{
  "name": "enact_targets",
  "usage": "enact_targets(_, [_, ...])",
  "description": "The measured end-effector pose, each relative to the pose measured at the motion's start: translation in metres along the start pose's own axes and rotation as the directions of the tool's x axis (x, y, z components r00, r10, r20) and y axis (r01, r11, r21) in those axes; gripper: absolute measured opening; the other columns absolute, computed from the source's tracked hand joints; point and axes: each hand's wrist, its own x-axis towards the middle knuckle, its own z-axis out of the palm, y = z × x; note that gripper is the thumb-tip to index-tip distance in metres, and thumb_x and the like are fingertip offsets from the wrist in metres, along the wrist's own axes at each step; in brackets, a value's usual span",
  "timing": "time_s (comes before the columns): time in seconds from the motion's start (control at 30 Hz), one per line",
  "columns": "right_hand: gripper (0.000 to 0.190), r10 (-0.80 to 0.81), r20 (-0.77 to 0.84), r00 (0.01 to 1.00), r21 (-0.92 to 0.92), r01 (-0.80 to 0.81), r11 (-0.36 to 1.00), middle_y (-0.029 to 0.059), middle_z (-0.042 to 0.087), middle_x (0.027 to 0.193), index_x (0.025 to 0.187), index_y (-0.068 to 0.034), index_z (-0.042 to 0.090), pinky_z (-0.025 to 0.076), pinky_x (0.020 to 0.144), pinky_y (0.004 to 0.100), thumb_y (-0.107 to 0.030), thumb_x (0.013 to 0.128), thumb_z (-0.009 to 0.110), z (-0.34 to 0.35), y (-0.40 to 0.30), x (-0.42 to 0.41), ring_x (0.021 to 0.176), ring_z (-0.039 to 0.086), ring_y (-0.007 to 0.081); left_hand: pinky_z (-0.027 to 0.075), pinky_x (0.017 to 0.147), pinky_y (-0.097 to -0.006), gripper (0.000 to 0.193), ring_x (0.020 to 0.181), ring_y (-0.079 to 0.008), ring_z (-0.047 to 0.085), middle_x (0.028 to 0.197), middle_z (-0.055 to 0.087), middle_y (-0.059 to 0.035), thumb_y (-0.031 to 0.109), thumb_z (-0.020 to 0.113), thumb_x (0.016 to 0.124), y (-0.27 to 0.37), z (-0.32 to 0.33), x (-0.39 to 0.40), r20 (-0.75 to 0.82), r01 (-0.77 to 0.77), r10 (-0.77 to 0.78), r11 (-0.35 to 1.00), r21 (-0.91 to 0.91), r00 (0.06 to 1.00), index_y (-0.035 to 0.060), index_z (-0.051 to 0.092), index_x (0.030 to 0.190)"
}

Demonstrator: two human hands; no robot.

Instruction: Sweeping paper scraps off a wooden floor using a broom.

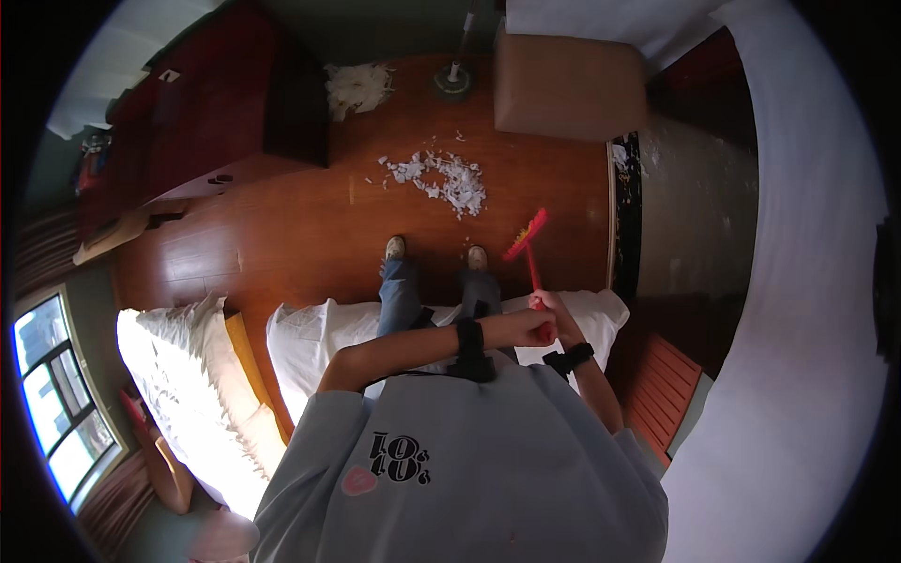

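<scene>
A red broom (526, 236) with some yellow in its bristles hangs at a slant to the right of my shoes. My right hand (554, 304) is wrapped around its red handle (533, 269). My left hand (533, 328) reaches across my body and is closed on the handle's near end. On the wooden floor (303, 218), beyond my feet, lies a loose scatter of white scraps (457, 184). Farther off, a second heap of pale scraps (359, 88) rests beside the cabinet.
A dark red cabinet (211, 91) stands at the left. A round-based mop (452, 79) and a brown box-shaped seat (570, 88) are at the far side. White-covered bedding (310, 331) lies behind my legs. A dark threshold strip (626, 225) borders the floor at right.
</scene>
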Motion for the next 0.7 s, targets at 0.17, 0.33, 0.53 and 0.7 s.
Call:
enact_targets(0.17, [0.016, -0.113, -0.201, 0.973, 0.118, 0.139, 0.983, 0.0003, 0.040, 0.049, 0.055, -0.007, 0.037, 0.032, 0.040, 0.0188, -0.007, 0.070, 0.041, 0.010, 0.067, 0.031, 0.042, 0.039, 0.0078, 0.038, 0.049, -0.0199, 0.013, 0.054, -0.0101, 0.042, 0.062, 0.041, -0.0025, -0.001, 0.047, 0.069, 0.008, -0.035, -0.042, 0.165, 0.050, -0.095, 0.965, 0.256, 0.982, 0.0056, 0.036, 0.069])
enact_targets(0.33, [0.017, -0.207, -0.311, 0.928, 0.088, 0.245, 0.966, 0.0022, 0.043, 0.048, 0.054, -0.006, 0.041, 0.033, 0.041, 0.0207, -0.010, 0.070, 0.043, 0.057, 0.118, 0.034, 0.042, 0.041, 0.0107, 0.037, 0.046, -0.0194, 0.012, 0.051, -0.0096, 0.042, 0.060, 0.041, -0.0022, 0.001, 0.047, 0.070, 0.017, -0.084, -0.079, 0.045, 0.164, -0.186, 0.940, 0.300, 0.982, 0.0065, 0.036, 0.068])
enact_targets(0.53, [0.020, -0.196, -0.388, 0.901, 0.020, 0.221, 0.975, 0.0038, 0.046, 0.048, 0.052, -0.004, 0.045, 0.033, 0.042, 0.0210, -0.014, 0.069, 0.044, 0.102, 0.157, 0.031, 0.044, 0.044, 0.0118, 0.035, 0.043, -0.0197, 0.012, 0.049, -0.0095, 0.041, 0.059, 0.040, -0.0030, 0.000, 0.044, 0.070, 0.022, -0.132, -0.101, 0.031, 0.263, -0.292, 0.898, 0.352, 0.956, 0.0064, 0.035, 0.073])
enact_targets(0.7, [0.018, -0.207, -0.378, 0.902, -0.006, 0.221, 0.975, 0.0029, 0.046, 0.050, 0.054, -0.005, 0.045, 0.034, 0.044, 0.0213, -0.014, 0.069, 0.044, 0.120, 0.173, 0.041, 0.045, 0.044, 0.0110, 0.034, 0.041, -0.0189, 0.013, 0.049, -0.0096, 0.040, 0.059, 0.039, -0.0034, -0.001, 0.044, 0.070, 0.031, -0.145, -0.109, -0.020, 0.262, -0.270, 0.908, 0.328, 0.963, 0.0071, 0.034, 0.072])
